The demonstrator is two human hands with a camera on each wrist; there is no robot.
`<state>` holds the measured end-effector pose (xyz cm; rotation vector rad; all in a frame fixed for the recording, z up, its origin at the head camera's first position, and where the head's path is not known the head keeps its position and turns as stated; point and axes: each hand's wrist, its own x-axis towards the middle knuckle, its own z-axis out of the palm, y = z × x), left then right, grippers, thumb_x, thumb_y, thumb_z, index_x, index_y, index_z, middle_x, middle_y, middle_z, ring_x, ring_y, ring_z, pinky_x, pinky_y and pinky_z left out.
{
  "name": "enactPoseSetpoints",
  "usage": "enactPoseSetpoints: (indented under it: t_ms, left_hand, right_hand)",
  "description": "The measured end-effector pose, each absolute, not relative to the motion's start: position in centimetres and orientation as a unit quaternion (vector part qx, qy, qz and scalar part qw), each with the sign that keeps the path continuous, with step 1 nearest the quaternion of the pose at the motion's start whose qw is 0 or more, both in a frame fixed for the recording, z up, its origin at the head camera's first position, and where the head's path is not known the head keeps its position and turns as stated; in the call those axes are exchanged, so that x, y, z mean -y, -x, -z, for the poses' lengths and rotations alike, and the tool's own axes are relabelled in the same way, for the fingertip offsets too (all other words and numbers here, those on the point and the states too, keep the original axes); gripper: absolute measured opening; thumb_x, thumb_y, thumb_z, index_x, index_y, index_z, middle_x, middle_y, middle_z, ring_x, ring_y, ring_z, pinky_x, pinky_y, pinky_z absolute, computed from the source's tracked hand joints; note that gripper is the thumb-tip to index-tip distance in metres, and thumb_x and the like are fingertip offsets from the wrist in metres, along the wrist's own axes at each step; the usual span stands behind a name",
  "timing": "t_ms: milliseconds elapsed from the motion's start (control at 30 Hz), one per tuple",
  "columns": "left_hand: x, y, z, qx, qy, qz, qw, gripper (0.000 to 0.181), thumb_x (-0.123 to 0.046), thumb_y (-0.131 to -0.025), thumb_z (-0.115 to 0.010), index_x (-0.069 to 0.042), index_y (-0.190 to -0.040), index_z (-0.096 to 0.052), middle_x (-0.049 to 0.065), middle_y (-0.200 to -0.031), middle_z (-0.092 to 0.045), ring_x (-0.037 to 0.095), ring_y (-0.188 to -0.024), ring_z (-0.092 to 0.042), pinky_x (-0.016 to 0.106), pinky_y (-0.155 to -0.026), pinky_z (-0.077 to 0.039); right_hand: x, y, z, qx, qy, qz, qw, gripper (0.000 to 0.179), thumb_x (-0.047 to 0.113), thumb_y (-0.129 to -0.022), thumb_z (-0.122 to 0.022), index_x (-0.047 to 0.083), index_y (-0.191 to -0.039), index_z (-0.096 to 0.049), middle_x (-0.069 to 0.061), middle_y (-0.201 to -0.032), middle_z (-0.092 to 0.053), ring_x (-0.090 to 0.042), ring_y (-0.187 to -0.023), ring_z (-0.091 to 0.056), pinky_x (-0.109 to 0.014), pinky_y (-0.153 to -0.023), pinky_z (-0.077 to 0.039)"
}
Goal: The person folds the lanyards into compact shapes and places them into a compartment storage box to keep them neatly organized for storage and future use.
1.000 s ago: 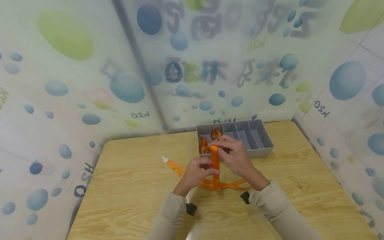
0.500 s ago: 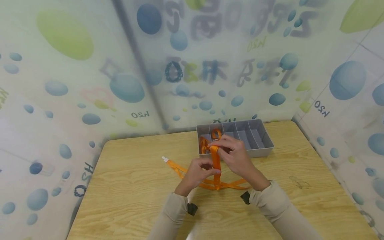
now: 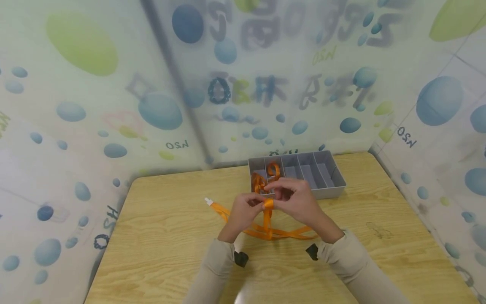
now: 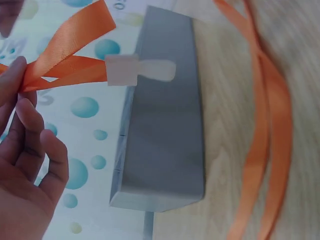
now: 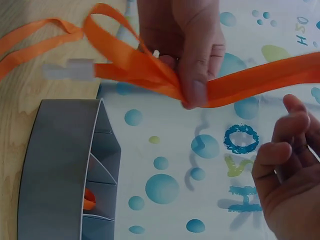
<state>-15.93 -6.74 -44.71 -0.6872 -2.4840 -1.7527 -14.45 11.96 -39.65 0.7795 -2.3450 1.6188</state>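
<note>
Left hand [image 3: 243, 211] and right hand [image 3: 299, 202] both pinch an orange lanyard [image 3: 267, 217] between them, its white clip [image 4: 122, 70] dangling loose below the left. Folding up the strap seems the step in hand; the next move likely calls for gathering the slack without losing the left pinch. A second orange lanyard [image 3: 282, 233] lies beneath on the bench [image 3: 171, 249] and could tangle. Just beyond the hands stands a grey divided tray [image 3: 330, 193], orange straps [image 3: 259, 182] in its two left-end compartments.

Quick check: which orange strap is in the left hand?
The raised strap, pinched in the left hand; the other straps are on the table or in the gray tray.
</note>
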Motion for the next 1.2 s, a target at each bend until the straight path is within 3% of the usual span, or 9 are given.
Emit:
enactPoseSetpoints:
  t_ms: [233,467,600,800,1000,1200]
  left_hand:
    - [7.2,15.7,41.7,0.799,0.158,0.580,0.034,0.008,0.009,-0.088,-0.065,0.010,-0.089,-0.073,0.022,-0.079,-0.070,0.023,-0.061,-0.063,0.020,-0.056,-0.047]
    - [8.0,17.6,44.1,0.779,0.114,0.614,0.057,0.008,-0.002,-0.090,-0.071,0.005,-0.090,-0.075,0.017,-0.087,-0.073,0.008,-0.060,-0.057,0.019,-0.051,-0.042]
    - [8.1,17.8,43.9,0.772,0.097,0.624,0.064,0.009,-0.002,-0.090,-0.071,0.005,-0.089,-0.075,0.014,-0.089,-0.074,0.010,-0.072,-0.061,0.021,-0.063,-0.049]
    - [8.0,17.7,43.1,0.748,0.078,0.657,0.056,0.009,-0.001,-0.089,-0.070,0.008,-0.090,-0.074,0.014,-0.088,-0.074,0.012,-0.081,-0.065,0.024,-0.073,-0.053]
    - [7.9,17.4,42.6,0.722,0.077,0.686,0.049,0.010,0.002,-0.088,-0.069,0.011,-0.091,-0.072,0.004,-0.082,-0.072,0.010,-0.072,-0.061,0.023,-0.066,-0.051]
    - [7.8,17.0,42.1,0.699,0.096,0.708,0.041,0.012,0.002,-0.089,-0.069,0.013,-0.091,-0.070,-0.005,-0.075,-0.069,0.016,-0.067,-0.056,0.023,-0.062,-0.047]
  right_hand:
    - [-12.3,14.2,40.3,0.794,-0.221,-0.566,0.017,0.036,0.007,-0.071,-0.090,0.003,-0.103,-0.074,-0.004,-0.076,-0.062,-0.015,-0.059,-0.052,-0.025,-0.054,-0.046]
    - [-12.1,14.1,41.6,0.795,-0.241,-0.557,0.018,0.033,0.012,-0.064,-0.094,0.010,-0.090,-0.074,0.002,-0.072,-0.060,-0.013,-0.058,-0.050,-0.026,-0.052,-0.044]
    - [-12.0,14.1,42.4,0.796,-0.256,-0.548,0.027,0.034,0.010,-0.061,-0.095,0.010,-0.086,-0.073,0.001,-0.071,-0.059,-0.011,-0.058,-0.048,-0.026,-0.051,-0.044]
    - [-11.9,14.1,43.1,0.816,-0.260,-0.515,0.037,0.036,0.019,-0.060,-0.097,0.011,-0.087,-0.073,0.001,-0.071,-0.058,-0.010,-0.060,-0.050,-0.026,-0.053,-0.046]
    - [-12.1,14.2,43.3,0.828,-0.260,-0.494,0.048,0.041,0.029,-0.061,-0.096,0.012,-0.091,-0.075,0.008,-0.074,-0.059,-0.008,-0.060,-0.052,-0.026,-0.053,-0.048]
    - [-12.0,14.3,43.7,0.839,-0.262,-0.472,0.066,0.049,0.032,-0.060,-0.096,0.010,-0.099,-0.076,0.010,-0.078,-0.058,-0.005,-0.058,-0.051,-0.025,-0.052,-0.046]
